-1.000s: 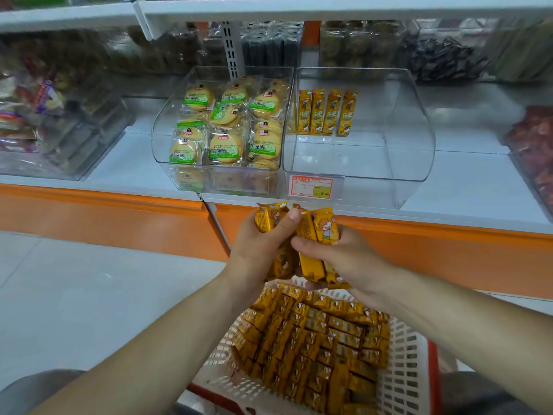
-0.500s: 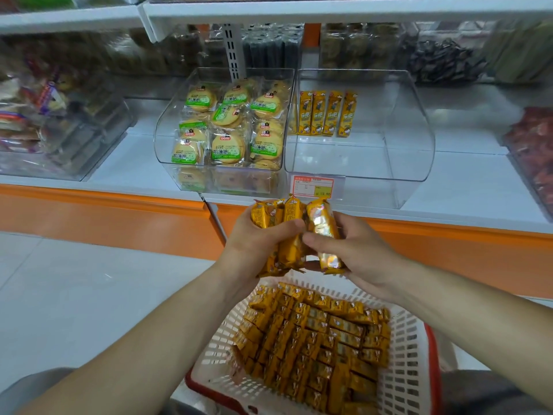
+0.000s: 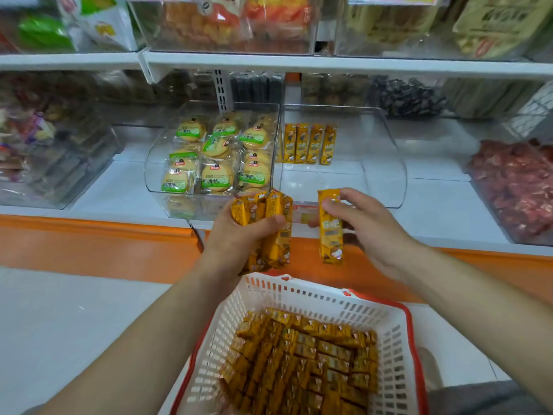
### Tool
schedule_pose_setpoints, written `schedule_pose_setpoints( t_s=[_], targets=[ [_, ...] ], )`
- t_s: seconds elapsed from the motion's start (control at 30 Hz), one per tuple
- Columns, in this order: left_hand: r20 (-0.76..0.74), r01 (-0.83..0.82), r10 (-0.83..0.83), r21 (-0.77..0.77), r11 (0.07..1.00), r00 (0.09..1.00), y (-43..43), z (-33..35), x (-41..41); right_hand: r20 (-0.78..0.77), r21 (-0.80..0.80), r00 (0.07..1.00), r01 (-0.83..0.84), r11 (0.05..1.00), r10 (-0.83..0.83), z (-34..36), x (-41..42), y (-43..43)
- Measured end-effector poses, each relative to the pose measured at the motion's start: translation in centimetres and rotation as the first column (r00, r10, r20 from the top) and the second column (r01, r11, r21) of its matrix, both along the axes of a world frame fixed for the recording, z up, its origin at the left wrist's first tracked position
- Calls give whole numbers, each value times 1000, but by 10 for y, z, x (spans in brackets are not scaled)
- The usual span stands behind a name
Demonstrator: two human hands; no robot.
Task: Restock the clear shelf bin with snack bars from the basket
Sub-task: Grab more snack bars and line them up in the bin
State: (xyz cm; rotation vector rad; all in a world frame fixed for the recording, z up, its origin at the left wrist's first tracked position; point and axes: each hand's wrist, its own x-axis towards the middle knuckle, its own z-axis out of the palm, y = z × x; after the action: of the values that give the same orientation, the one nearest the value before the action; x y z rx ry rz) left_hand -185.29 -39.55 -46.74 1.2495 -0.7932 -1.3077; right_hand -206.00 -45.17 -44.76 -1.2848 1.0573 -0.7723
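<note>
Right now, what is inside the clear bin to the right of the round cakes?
Four yellow snack bars stand in a row at the back of the clear bin. Its front lip is partly hidden behind the right hand and the bar it holds.

Way in: over the bin's low front lip.
The clear curved-front plastic shelf bin (image 3: 389, 181) is open on top, its floor bare from the lip back to four upright yellow snack bars (image 3: 309, 144) at the rear left. The wall shared with the clear bin of round green-labelled cakes (image 3: 209, 157) closes your left; the white upper shelf (image 3: 329, 65) caps the height. Your right hand (image 3: 371, 226), pinching one yellow bar (image 3: 329, 232), sits just before the lip; your left hand (image 3: 236, 241), gripping a bundle of bars (image 3: 278, 205), fronts the cake bin.
</note>
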Motion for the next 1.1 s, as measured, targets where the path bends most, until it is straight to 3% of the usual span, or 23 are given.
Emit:
schedule_pose_setpoints(
  t_s=[0.27,0.47,0.63,1.1],
  targets=[
    [87,-15,23,-91,996,996,-46,15,7,-234,-432,931,158,888,-280,17,-20,-107],
    [123,-38,52,-113,993,991,-74,4,10,-316,-420,813,342,841,-489,-26,-10,-218],
    [122,-60,72,-98,993,990,-81,-4,15,-468,-552,663,296,780,-584,-52,-6,-276],
    [72,-72,81,-109,991,994,-92,-9,12,-526,-430,648,356,830,-551,-62,2,-292]
  ],
)
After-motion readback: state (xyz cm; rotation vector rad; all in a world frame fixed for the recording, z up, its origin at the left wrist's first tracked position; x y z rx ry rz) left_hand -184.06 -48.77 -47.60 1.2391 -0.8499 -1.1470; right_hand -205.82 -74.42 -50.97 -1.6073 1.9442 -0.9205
